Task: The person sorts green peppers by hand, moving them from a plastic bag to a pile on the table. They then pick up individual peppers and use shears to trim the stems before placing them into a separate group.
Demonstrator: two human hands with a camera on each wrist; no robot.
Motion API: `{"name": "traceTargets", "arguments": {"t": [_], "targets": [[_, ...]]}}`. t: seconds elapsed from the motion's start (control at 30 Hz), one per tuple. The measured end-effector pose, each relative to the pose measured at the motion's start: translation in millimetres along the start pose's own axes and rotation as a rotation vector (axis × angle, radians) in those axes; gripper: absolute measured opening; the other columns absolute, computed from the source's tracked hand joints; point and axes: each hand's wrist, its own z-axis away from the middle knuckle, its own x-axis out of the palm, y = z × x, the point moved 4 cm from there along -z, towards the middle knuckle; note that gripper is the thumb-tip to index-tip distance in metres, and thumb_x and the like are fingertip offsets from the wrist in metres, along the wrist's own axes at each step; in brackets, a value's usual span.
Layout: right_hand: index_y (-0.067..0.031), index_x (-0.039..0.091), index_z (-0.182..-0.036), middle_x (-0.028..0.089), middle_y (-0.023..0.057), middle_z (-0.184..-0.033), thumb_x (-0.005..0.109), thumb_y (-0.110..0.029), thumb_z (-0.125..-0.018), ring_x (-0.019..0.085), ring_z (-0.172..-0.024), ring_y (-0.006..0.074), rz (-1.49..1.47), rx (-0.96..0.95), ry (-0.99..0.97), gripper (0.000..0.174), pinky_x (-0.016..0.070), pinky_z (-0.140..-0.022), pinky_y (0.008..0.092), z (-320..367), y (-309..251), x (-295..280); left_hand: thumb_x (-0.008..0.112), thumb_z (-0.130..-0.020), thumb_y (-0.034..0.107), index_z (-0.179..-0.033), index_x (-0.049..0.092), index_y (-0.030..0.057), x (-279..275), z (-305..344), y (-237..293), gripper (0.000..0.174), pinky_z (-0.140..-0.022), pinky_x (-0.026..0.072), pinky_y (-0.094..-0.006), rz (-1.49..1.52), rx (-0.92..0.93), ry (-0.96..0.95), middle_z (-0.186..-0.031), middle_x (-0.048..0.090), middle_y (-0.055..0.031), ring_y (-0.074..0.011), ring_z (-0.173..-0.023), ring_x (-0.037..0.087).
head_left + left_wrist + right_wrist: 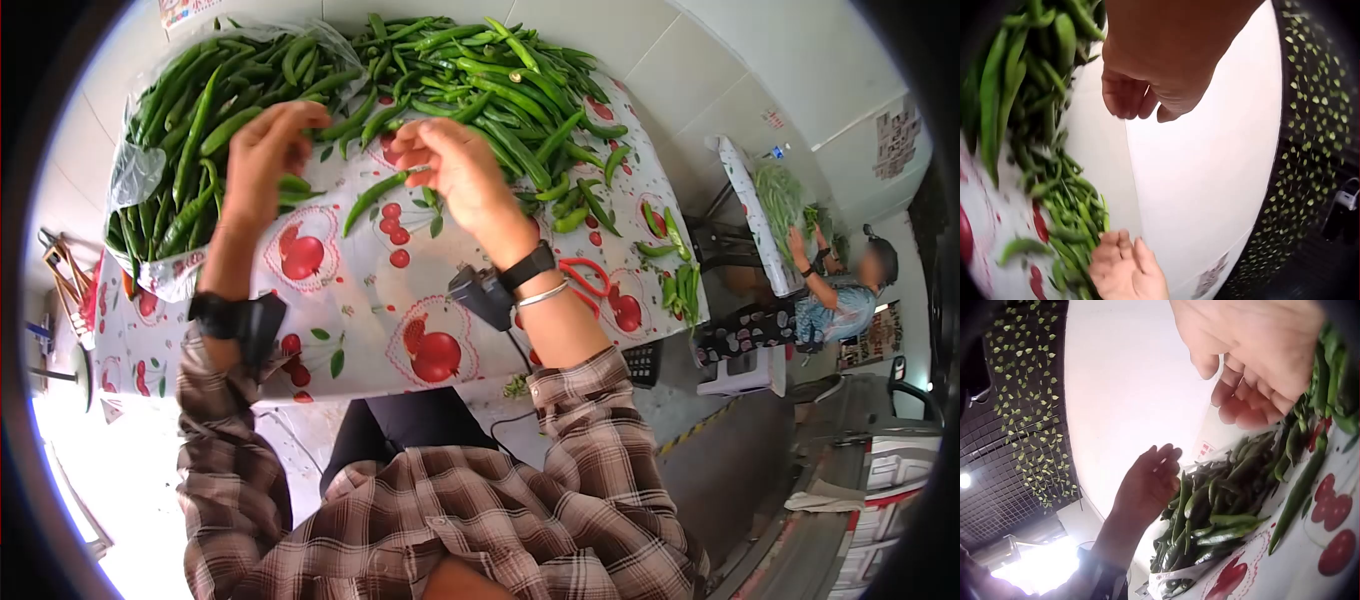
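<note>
Both hands are raised above a table (360,340) with a fruit-patterned cover, palms turned toward each other with a gap between. The left hand (262,160) hovers by a clear plastic bag (140,172) full of green peppers (215,80); its fingers bend loosely and hold nothing. The right hand (460,175) is near a loose pepper pile (510,95), fingers relaxed and slightly bent, holding nothing. One single pepper (372,200) lies between the hands on the cover. In the right wrist view the right hand (1254,356) shows an empty palm.
Red-handled scissors (588,280) lie right of the right wrist, near a few small peppers (682,292). A black keypad device (642,364) is by the table's front edge. At far right another person (845,305) works at a second table with greens (780,205).
</note>
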Motion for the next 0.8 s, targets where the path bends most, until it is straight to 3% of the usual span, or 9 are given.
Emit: {"name": "traceTargets", "arguments": {"t": [0.1,0.2,0.3,0.37,0.5,0.6,0.63,0.7,0.8], "targets": [[-0.0043,0.060,-0.096,0.063,0.0062,-0.089,0.055,-0.024,-0.087,0.061,-0.073,0.0129,0.180,-0.003,0.089,0.022,0.0494,-0.059,0.0247,19.3,-34.7,-20.8,0.049,-0.091,0.026,-0.085,0.061,0.0054,50.9,14.5,-35.4,0.024,-0.040,0.0268,-0.0177,0.300,-0.115,-0.127,-0.073,0.057,0.0000,-0.0024,-0.046,0.033],[-0.0042,0.059,-0.100,0.062,0.0056,-0.089,0.056,-0.023,-0.087,0.059,-0.076,0.0120,0.404,0.054,0.228,0.023,0.0482,-0.061,0.0234,48.6,-66.5,-61.8,0.055,-0.088,0.027,-0.072,0.057,0.0086,87.6,24.7,-61.2,0.024,-0.036,0.0213,-0.0184,0.655,-0.367,-0.161,-0.068,0.059,-0.0013,-0.0023,-0.044,0.032],[-0.0052,0.060,-0.102,0.062,0.0043,-0.090,0.057,-0.022,-0.086,0.058,-0.076,0.0106,0.730,0.131,0.364,0.023,0.0461,-0.060,0.0223,82.2,-91.1,-111.9,0.055,-0.088,0.027,-0.071,0.056,0.0087,94.8,28.2,-76.9,0.025,-0.036,0.0204,-0.0178,0.743,-0.449,-0.188,-0.067,0.058,-0.0012,-0.0021,-0.044,0.032],[-0.0029,0.059,-0.104,0.063,0.0059,-0.092,0.062,-0.018,-0.081,0.059,-0.078,0.0143,0.937,0.229,0.455,0.028,0.0474,-0.064,0.0263,100.3,-97.3,-150.1,0.054,-0.088,0.026,-0.070,0.055,0.0087,93.2,30.7,-82.5,0.024,-0.036,0.0198,-0.0172,0.768,-0.469,-0.198,-0.068,0.057,-0.0012,-0.0022,-0.044,0.032],[0.0000,0.058,-0.106,0.063,0.0090,-0.094,0.067,-0.014,-0.074,0.060,-0.081,0.0193,1.278,0.318,0.444,0.037,0.0478,-0.070,0.0300,117.6,-81.5,-204.6,0.053,-0.089,0.025,-0.072,0.054,0.0069,88.8,33.1,-88.6,0.025,-0.036,0.0192,-0.0171,0.774,-0.488,-0.208,-0.067,0.055,-0.0015,-0.0030,-0.046,0.032],[0.0025,0.060,-0.100,0.063,0.0136,-0.090,0.067,-0.006,-0.067,0.060,-0.081,0.0215,1.759,0.120,0.326,0.035,0.0461,-0.072,0.0301,116.2,-65.5,-213.0,0.053,-0.089,0.024,-0.072,0.054,0.0068,85.2,34.2,-90.3,0.024,-0.036,0.0198,-0.0171,0.810,-0.500,-0.196,-0.068,0.055,-0.0017,-0.0031,-0.046,0.033],[0.0025,0.060,-0.100,0.063,0.0136,-0.090,0.067,-0.006,-0.067,0.060,-0.081,0.0215,1.760,0.118,0.312,0.035,0.0461,-0.072,0.0301,112.2,-66.0,-206.1,0.053,-0.089,0.023,-0.072,0.054,0.0068,84.4,34.5,-91.2,0.024,-0.036,0.0202,-0.0171,0.831,-0.501,-0.199,-0.068,0.055,-0.0018,-0.0031,-0.046,0.033],[0.0020,0.060,-0.096,0.062,0.0132,-0.090,0.065,-0.004,-0.067,0.059,-0.080,0.0214,1.389,0.422,0.376,0.029,0.0457,-0.069,0.0315,108.9,-62.2,-202.7,0.054,-0.088,0.023,-0.072,0.054,0.0067,83.2,34.0,-92.9,0.023,-0.036,0.0205,-0.0168,0.832,-0.488,-0.186,-0.069,0.055,-0.0017,-0.0030,-0.046,0.033],[0.0002,0.060,-0.093,0.061,0.0107,-0.090,0.064,-0.004,-0.069,0.058,-0.077,0.0206,1.437,0.418,0.346,0.025,0.0450,-0.065,0.0323,111.0,-57.7,-222.6,0.055,-0.087,0.024,-0.073,0.054,0.0066,85.4,33.8,-97.3,0.022,-0.036,0.0206,-0.0168,0.825,-0.498,-0.201,-0.070,0.054,-0.0011,-0.0031,-0.046,0.033]]}}
